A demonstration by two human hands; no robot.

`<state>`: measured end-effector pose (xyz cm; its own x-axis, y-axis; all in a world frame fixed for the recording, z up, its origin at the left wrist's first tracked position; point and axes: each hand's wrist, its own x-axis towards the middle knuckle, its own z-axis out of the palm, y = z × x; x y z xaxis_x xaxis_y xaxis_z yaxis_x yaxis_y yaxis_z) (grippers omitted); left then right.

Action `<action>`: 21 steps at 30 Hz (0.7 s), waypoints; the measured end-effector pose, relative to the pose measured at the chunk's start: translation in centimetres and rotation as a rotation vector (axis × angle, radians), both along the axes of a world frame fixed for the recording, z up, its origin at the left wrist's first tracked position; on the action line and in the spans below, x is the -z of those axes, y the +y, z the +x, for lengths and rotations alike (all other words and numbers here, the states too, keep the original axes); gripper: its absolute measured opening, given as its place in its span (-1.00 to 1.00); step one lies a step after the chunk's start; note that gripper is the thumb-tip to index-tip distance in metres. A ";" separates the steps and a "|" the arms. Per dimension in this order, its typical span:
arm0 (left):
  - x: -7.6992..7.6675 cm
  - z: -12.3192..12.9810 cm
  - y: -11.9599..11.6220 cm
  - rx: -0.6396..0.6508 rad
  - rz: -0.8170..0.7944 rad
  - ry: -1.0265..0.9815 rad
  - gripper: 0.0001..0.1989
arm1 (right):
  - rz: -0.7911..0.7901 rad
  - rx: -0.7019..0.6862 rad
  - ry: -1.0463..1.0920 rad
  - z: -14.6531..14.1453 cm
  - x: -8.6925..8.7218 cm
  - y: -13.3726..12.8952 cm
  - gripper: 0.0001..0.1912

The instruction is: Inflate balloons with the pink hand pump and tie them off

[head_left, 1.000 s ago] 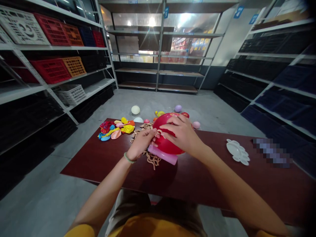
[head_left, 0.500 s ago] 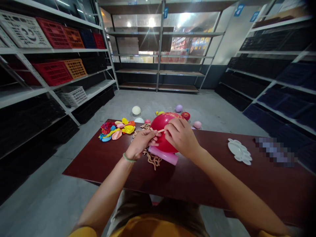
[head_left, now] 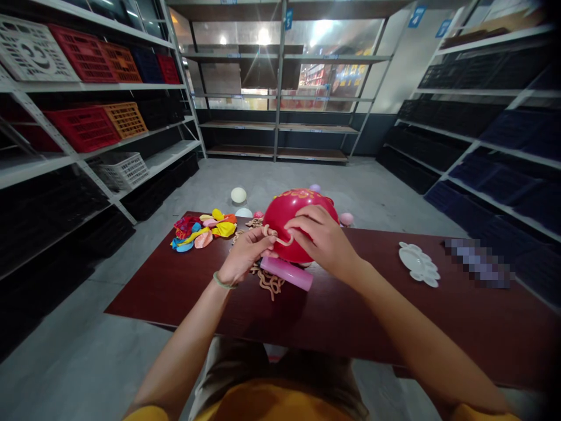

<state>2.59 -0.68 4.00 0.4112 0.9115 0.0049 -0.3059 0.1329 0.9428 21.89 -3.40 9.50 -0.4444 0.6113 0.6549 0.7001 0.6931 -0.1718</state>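
Left hand [head_left: 246, 251]: pinching a thin, curved beige strand [head_left: 286, 241], frame centre.
Right hand [head_left: 324, 238]: fingers bent beside it; cannot tell whether gripping.
Red balloon [head_left: 295, 202]: glossy, round, centre; gold print unreadable.
Pink tube [head_left: 288, 273]: smooth, just below.
Blue sign [head_left: 288, 19]: top centre, blurred "5".

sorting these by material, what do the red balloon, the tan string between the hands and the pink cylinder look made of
Red balloon: probably glossy latex, judging by its bright highlights and taut, swollen skin.
Tan string: perhaps matte rubber, as it curves loosely; fibre is possible.
Pink cylinder: likely smooth plastic, given its straight outline and soft sheen.
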 end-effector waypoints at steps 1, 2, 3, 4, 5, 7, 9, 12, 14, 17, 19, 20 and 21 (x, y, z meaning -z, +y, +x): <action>0.0 0.0 0.0 0.008 0.028 0.030 -0.69 | -0.014 0.006 -0.012 -0.1 -0.2 0.2 -0.77; 0.0 -0.1 0.0 0.014 0.055 0.059 -0.68 | -0.028 0.012 -0.041 -0.2 -0.4 0.5 -0.78; 0.0 -0.1 0.0 0.018 0.079 0.086 -0.68 | -0.043 0.016 -0.074 -0.3 -0.5 0.7 -0.79; 0.0 -0.1 0.0 0.018 0.099 0.108 -0.68 | -0.059 0.019 -0.100 -0.3 -0.5 0.9 -0.81; -0.1 0.0 0.0 0.015 0.117 0.123 -0.68 | -0.071 0.022 -0.117 -0.4 -0.4 1.1 -0.82; -0.2 0.0 0.0 0.018 0.147 0.138 -0.69 | -0.081 0.022 -0.131 -0.3 -0.2 1.5 -0.83; -0.3 0.0 0.0 0.036 0.168 0.148 -0.71 | -0.071 0.019 -0.132 -0.2 0.1 1.8 -0.84; -0.3 -0.1 0.2 0.051 0.180 0.176 -0.72 | -0.059 0.028 -0.137 -0.3 0.4 2.1 -0.84; -0.2 -0.1 0.3 0.040 0.183 0.198 -0.72 | -0.057 0.044 -0.128 -0.5 0.6 2.1 -0.86; -0.3 0.1 0.4 0.009 0.177 0.221 -0.72 | -0.060 0.065 -0.112 -0.8 1.0 2.1 -0.89; -0.5 0.3 0.3 -0.006 0.168 0.229 -0.72 | -0.064 0.074 -0.107 -0.8 1.3 2.1 -0.91; -0.6 0.4 0.3 -0.014 0.168 0.232 -0.72 | -0.062 0.078 -0.104 -0.8 1.5 2.1 -0.91; -0.7 0.5 0.3 -0.024 0.176 0.240 -0.73 | -0.060 0.082 -0.102 -0.8 1.6 2.1 -0.92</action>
<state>3.13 -0.41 4.70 0.3984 0.9146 0.0686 -0.0723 -0.0433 0.9964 21.14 -1.32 7.93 -0.4535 0.6847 0.5706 0.7699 0.6235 -0.1362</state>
